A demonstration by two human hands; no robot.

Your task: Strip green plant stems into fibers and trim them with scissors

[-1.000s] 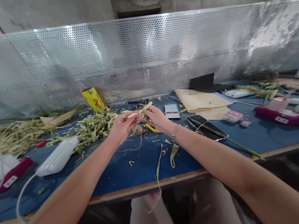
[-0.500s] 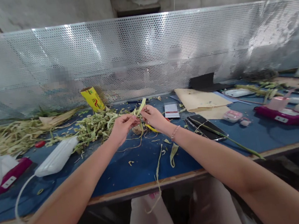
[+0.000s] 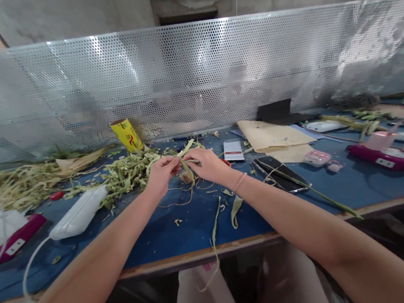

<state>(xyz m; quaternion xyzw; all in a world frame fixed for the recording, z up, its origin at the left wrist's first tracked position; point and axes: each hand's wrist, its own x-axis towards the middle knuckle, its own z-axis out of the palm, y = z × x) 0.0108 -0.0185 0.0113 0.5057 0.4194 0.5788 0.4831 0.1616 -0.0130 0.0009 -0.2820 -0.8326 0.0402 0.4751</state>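
My left hand [image 3: 163, 175] is closed in a pinch, its thumb and fingertips on a pale green plant strip [image 3: 187, 147]. Close beside it, my right hand [image 3: 206, 164] has its fingers bent round the same strip, which sticks up between the two hands. Just beneath the fingers lies a small brownish root-like clump [image 3: 186, 177] with thin strands trailing from it. To the left of my left hand is a heap of short pale green plant pieces [image 3: 125, 174]. Part of a red object [image 3: 227, 162] shows behind my right wrist. The fingertips partly hide the grip.
A yellow tube-shaped packet [image 3: 126, 135] stands near the perforated metal screen [image 3: 190, 58]. A white power adapter [image 3: 78, 215] and long dry leaves [image 3: 17, 188] lie left. On the right are a phone [image 3: 283, 174], brown paper [image 3: 272, 134] and a magenta power strip [image 3: 385, 157].
My right hand has turned slightly, its back now more upward, and the strip leans lower to the right. The yellow piece under my right hand is now out of sight.
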